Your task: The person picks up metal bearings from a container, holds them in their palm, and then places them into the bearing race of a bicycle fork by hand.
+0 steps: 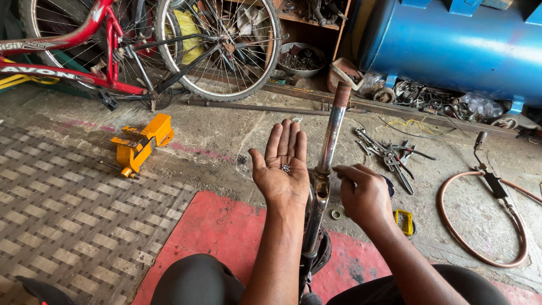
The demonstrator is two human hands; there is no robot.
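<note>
Nearest the camera, knees: two bent legs in dark cloth frame the lower edge, over a worn red mat (226,226) with scuffed, patchy paint.
Woven mat (73,214): flat strips in grey and tan, basket-weave pattern, left of the red mat.
Left hand (282,164): palm up, fingers straight and close together, held flat as a tray.
Steel balls (285,168): a small cluster of tiny, shiny round bearings, resting loose in the hollow of the left palm.
Right hand (364,192): back toward the camera, fingertips drawn together just beside the tube; whether they pinch anything cannot be told.
Chromed tube (330,141): long, round, polished metal with a rusted top end, standing upright between the two hands; greasy open fitting at mid-height.
Ring (336,214): small metal washer shape, flat on the concrete beside the tube.
Yellow tin (403,221): small, rectangular, on the floor by the right wrist.
Hand tools (389,155): grey spanners and pliers, scattered on rough concrete.
Yellow vise (141,144): cast, blocky, chipped paint, well to the left.
Hose (480,226): brown rubber, looped, at right.
Red bicycle (113,45): spoked wheels, far left.
Blue tank (451,45): smooth cylinder, far right.
</note>
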